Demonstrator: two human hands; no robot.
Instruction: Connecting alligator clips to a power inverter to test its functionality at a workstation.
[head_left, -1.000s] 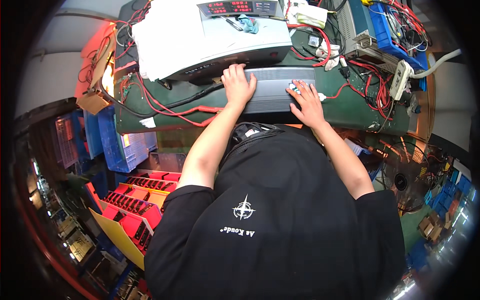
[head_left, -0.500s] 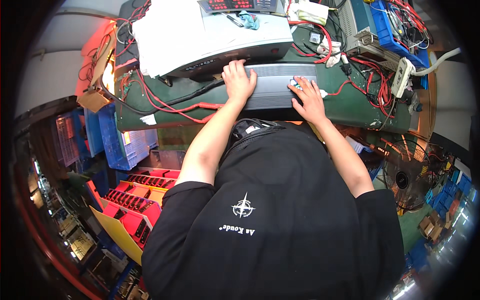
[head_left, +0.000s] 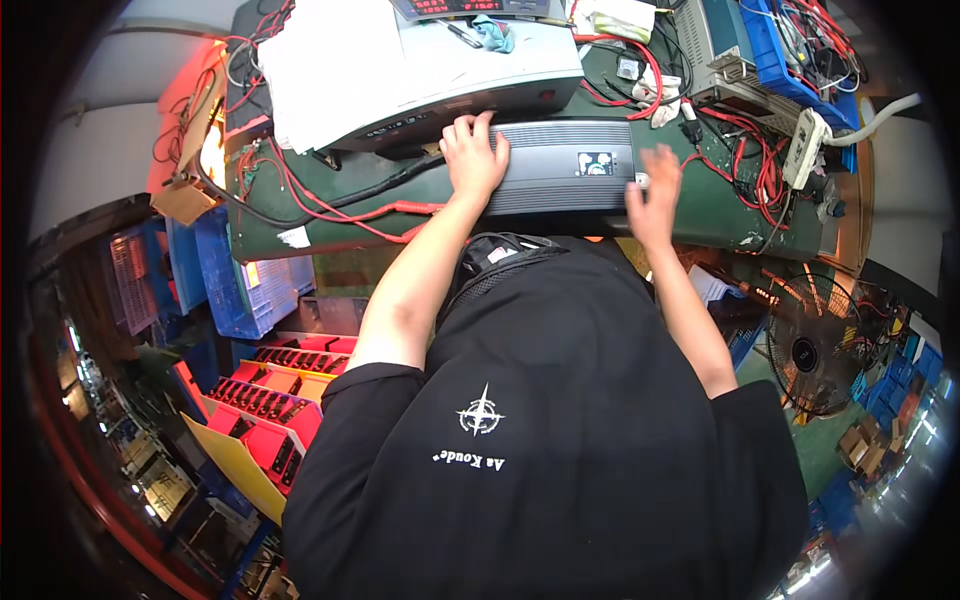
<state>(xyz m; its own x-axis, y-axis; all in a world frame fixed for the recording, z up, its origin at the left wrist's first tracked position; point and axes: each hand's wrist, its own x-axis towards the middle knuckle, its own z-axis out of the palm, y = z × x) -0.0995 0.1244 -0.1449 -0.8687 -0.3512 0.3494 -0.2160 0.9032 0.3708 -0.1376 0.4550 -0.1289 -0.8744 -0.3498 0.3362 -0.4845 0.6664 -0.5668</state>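
Note:
A dark grey ribbed metal case (head_left: 555, 185), which looks like a power inverter, lies crosswise on the green bench in front of me. A small dark panel with a light round mark (head_left: 597, 165) shows on its top, toward the right. My left hand (head_left: 474, 160) rests on the case's left end, fingers stretched toward the far edge. Just off the right end is my right hand (head_left: 656, 200), somewhat blurred, its thumb apart from the raised fingers. A small white connector (head_left: 642, 180) sits beside that thumb. Thick red clamps or sleeves (head_left: 418, 208) lie by my left wrist.
Behind the case stands a larger white-topped instrument (head_left: 480, 75) with papers (head_left: 330, 75) and a blue cloth (head_left: 493, 35) on it. Red and black cables (head_left: 765, 180) tangle at right near a white power strip (head_left: 806, 152). A fan (head_left: 810, 350) stands at lower right.
My right hand has lifted off the top of the case and moved right, past its end, uncovering the panel. The left hand stays on the left end.

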